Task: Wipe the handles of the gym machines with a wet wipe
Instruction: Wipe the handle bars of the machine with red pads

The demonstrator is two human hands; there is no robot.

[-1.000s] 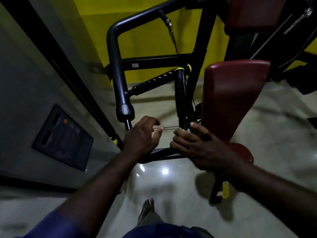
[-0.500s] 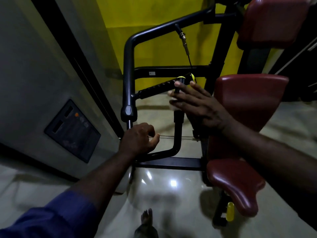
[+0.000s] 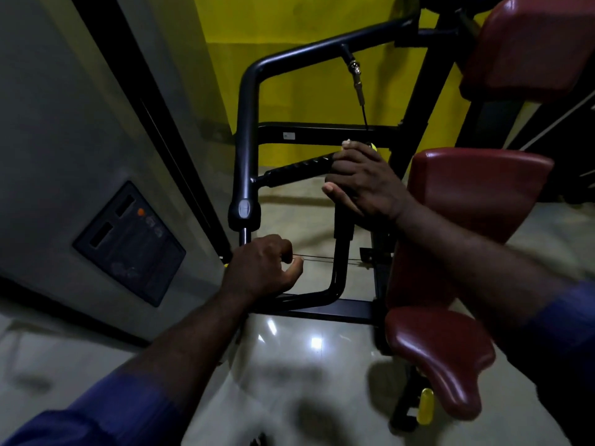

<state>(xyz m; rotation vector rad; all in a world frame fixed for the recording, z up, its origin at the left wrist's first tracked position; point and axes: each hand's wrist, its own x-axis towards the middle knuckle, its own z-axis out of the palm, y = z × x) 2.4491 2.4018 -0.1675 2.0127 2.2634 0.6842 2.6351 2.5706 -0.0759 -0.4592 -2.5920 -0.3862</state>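
Observation:
My right hand (image 3: 363, 181) grips the top of the machine's upright black handle (image 3: 343, 226), just below its yellow end cap (image 3: 373, 146). A ribbed black handle (image 3: 299, 167) runs leftward from there to the curved frame tube (image 3: 249, 123). No wet wipe shows; whatever lies under my right palm is hidden. My left hand (image 3: 260, 272) is lower down with its fingers curled round the bottom bar (image 3: 309, 297) of the same arm, thumb pointing right.
A dark red back pad (image 3: 476, 201) and seat (image 3: 441, 358) stand right of the handles, with another red pad (image 3: 531, 43) above. A thin cable (image 3: 360, 91) hangs from the frame. A grey wall with a dark panel (image 3: 128, 243) lies left, glossy floor below.
My right hand rose from the bottom bar up to the handle's top, first with fingers spread, now closed round it. My left hand kept its hold low down.

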